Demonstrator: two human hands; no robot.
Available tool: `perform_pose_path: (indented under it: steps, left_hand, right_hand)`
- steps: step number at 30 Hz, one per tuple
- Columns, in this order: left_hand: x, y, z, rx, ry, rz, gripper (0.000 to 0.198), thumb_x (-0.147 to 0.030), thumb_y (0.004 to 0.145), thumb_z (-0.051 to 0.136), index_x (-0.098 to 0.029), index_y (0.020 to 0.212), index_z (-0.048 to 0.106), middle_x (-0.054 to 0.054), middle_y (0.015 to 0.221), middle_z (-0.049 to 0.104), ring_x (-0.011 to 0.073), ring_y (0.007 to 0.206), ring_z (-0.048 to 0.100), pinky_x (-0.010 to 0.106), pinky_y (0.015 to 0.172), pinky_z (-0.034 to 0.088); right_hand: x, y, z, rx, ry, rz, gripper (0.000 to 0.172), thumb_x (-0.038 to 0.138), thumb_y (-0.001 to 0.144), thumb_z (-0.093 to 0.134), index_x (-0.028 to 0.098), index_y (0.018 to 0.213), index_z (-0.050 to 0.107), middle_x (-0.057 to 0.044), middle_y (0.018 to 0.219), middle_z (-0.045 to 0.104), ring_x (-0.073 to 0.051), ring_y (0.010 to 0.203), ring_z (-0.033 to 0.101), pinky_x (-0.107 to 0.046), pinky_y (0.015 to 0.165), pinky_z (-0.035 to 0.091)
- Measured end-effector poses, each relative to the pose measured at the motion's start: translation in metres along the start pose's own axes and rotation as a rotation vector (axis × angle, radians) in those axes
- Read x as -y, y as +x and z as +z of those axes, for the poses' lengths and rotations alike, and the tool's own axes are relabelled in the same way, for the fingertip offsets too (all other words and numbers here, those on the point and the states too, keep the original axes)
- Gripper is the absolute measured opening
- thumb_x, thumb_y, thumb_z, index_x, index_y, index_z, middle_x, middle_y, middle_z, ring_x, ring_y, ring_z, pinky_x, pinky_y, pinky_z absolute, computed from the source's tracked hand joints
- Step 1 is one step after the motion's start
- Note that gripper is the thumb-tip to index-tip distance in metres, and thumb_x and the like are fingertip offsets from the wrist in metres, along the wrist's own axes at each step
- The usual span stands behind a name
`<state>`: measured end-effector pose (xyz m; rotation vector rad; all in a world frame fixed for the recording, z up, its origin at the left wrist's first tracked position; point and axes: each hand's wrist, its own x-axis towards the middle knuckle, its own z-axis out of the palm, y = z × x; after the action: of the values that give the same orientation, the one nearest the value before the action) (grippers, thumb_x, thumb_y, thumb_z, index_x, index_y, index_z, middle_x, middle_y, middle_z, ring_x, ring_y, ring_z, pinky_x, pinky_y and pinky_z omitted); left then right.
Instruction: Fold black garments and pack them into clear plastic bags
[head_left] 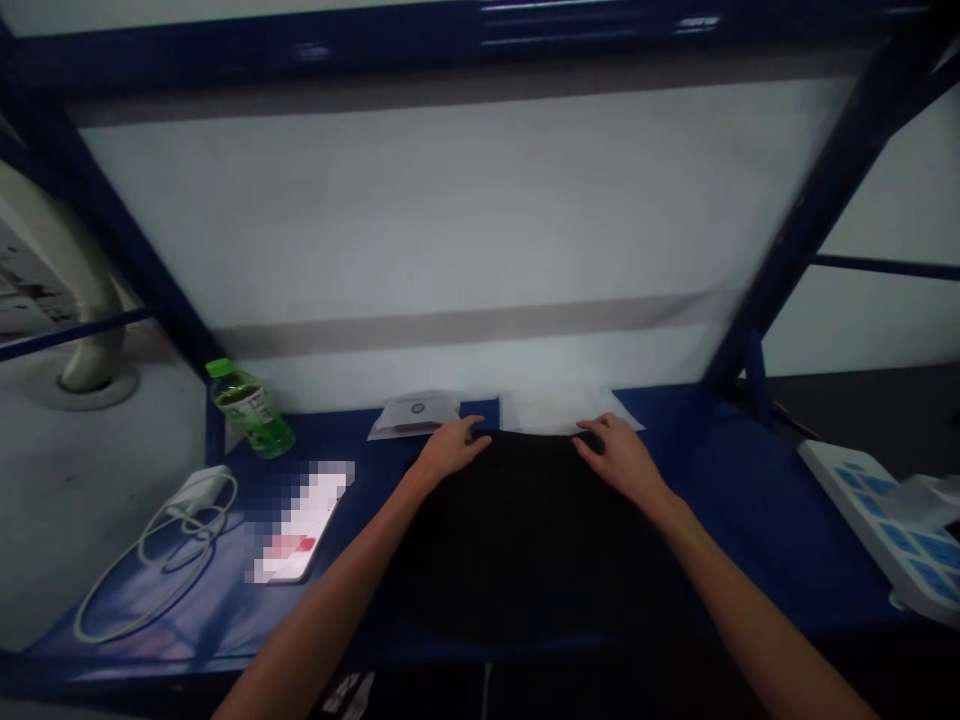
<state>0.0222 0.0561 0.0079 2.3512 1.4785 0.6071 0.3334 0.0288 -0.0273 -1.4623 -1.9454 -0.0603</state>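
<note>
A black piece of cloth lies spread on the blue table in front of me. My left hand rests on its far left corner, fingers curled over the far edge. My right hand sits on the far right corner, its fingers bent down on the cloth edge. Both forearms reach forward over the cloth. Whether the fingers pinch the fabric or only press on it is hard to make out.
Two flat clear packets lie just beyond the cloth. A green bottle lies at the back left, with a white charger and cable and a phone nearer. A white power strip lies at right. Blue rack posts frame the table.
</note>
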Motion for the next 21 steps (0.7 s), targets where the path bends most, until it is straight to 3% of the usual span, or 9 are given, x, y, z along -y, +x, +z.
perform_pose_path:
  steps: [5, 11, 16, 21]
  left_hand:
    - [0.006, -0.002, 0.009, -0.103, -0.005, 0.007, 0.031, -0.039, 0.093, 0.056, -0.022, 0.114, 0.069, 0.005, 0.084, 0.069, 0.0223, 0.077, 0.065, 0.030, 0.069, 0.047]
    - [0.003, -0.016, -0.010, -0.186, -0.124, 0.160, 0.012, -0.029, 0.091, 0.061, -0.021, 0.095, 0.070, 0.003, 0.100, 0.070, 0.0192, 0.093, 0.065, 0.031, 0.083, 0.049]
    - [0.005, -0.044, -0.022, -0.124, -0.232, 0.322, 0.011, -0.020, 0.088, 0.064, -0.023, 0.097, 0.069, 0.003, 0.106, 0.071, 0.0184, 0.101, 0.065, 0.035, 0.093, 0.050]
    - [0.005, -0.068, -0.022, -0.019, -0.084, 0.403, 0.020, -0.016, 0.087, 0.062, -0.025, 0.102, 0.071, 0.002, 0.111, 0.071, 0.0207, 0.111, 0.061, 0.038, 0.097, 0.049]
  right_hand:
    - [-0.008, -0.003, -0.002, -0.011, 0.092, 0.031, 0.023, 0.039, 0.087, 0.055, 0.022, 0.089, 0.070, -0.010, 0.094, 0.065, -0.029, 0.092, 0.063, -0.045, 0.085, 0.050]
    - [0.003, -0.015, -0.020, -0.003, 0.287, 0.055, 0.020, 0.038, 0.089, 0.055, 0.024, 0.097, 0.066, -0.005, 0.103, 0.073, -0.024, 0.098, 0.068, -0.040, 0.089, 0.053]
    - [0.012, -0.042, -0.038, 0.105, 0.448, 0.066, 0.021, 0.034, 0.089, 0.057, 0.026, 0.103, 0.070, -0.004, 0.109, 0.073, -0.024, 0.103, 0.068, -0.043, 0.093, 0.053]
    - [0.014, -0.066, -0.035, 0.148, 0.365, -0.098, 0.023, 0.024, 0.089, 0.053, 0.027, 0.100, 0.074, -0.003, 0.110, 0.074, -0.025, 0.114, 0.064, -0.047, 0.101, 0.050]
